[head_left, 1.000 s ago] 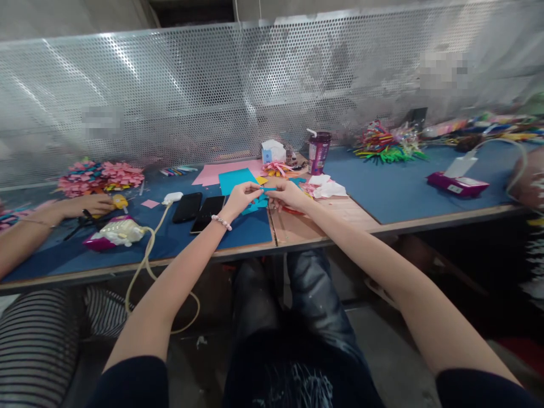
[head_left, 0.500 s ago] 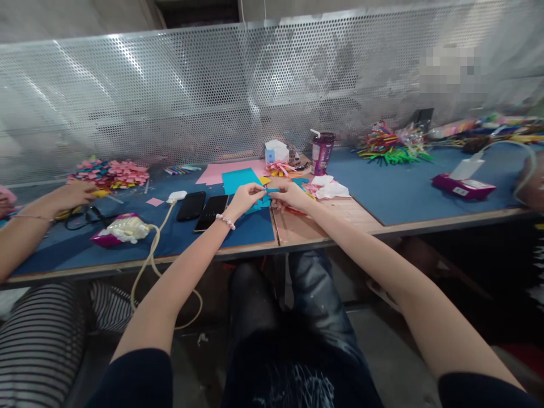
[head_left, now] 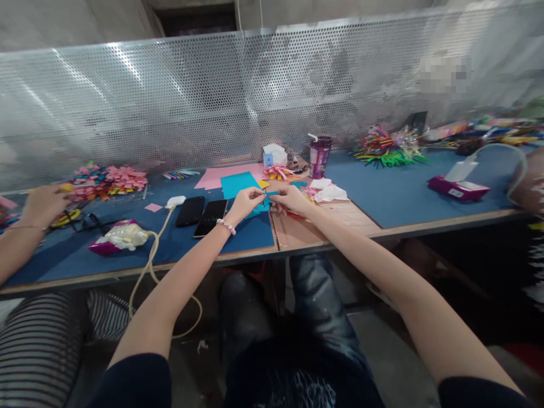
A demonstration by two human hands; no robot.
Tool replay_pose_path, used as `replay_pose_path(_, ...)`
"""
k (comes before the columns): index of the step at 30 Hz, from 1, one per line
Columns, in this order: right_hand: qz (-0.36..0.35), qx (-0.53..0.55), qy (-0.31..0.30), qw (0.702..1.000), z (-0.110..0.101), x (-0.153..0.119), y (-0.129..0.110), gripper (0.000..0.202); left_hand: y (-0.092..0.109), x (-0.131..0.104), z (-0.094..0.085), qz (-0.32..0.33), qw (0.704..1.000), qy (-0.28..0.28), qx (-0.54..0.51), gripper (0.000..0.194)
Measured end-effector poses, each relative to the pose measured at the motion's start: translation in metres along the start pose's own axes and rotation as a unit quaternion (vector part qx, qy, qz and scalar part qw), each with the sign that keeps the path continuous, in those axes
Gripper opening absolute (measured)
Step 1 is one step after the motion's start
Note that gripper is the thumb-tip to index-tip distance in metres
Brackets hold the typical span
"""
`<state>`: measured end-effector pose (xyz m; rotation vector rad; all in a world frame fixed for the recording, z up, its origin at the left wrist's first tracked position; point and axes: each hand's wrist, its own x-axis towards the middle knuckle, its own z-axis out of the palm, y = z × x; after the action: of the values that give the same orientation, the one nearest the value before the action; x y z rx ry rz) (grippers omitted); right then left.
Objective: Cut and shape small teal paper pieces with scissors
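Pinching a small blue strip (head_left: 271, 194) from both sides, the person's left hand (head_left: 245, 204) and right hand (head_left: 293, 201) meet above the near part of the table (head_left: 433, 198). The fingertips of each hand are closed on this strip, so it is in the air between them; if it has a fold, one cannot tell, because the fingers cover much of it. Under and just beside the hands lie small blue pieces (head_left: 260, 209), already separate and loose. A larger blue sheet (head_left: 238, 182) lies flat behind the left hand – its visible part looks whole – and pink sheets (head_left: 207, 178) are partly under it, farther away. The work on the held strip seems to be in the middle, while the loose pieces and the sheet are not in the hands; how many pieces are finished cannot be told. On the left, near the phones (head_left: 190, 211), lies a small pink square (head_left: 153, 208), and at the far left stands a heap of pink paper strips (head_left: 126, 179).
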<state>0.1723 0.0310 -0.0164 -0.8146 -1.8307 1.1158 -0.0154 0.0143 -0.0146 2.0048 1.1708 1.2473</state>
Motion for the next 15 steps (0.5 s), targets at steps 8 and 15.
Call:
replay_pose_path(8, -0.019, -0.048, 0.037, 0.998, 0.006, 0.001, -0.002, 0.024, -0.002, 0.000, 0.002, 0.013, 0.998, 0.044, 0.043, 0.023)
replay_pose_path(15, -0.053, -0.134, 0.104, 0.984, 0.011, -0.003, -0.001, 0.025, 0.012, -0.003, 0.003, 0.049, 0.993, -0.013, 0.106, 0.017)
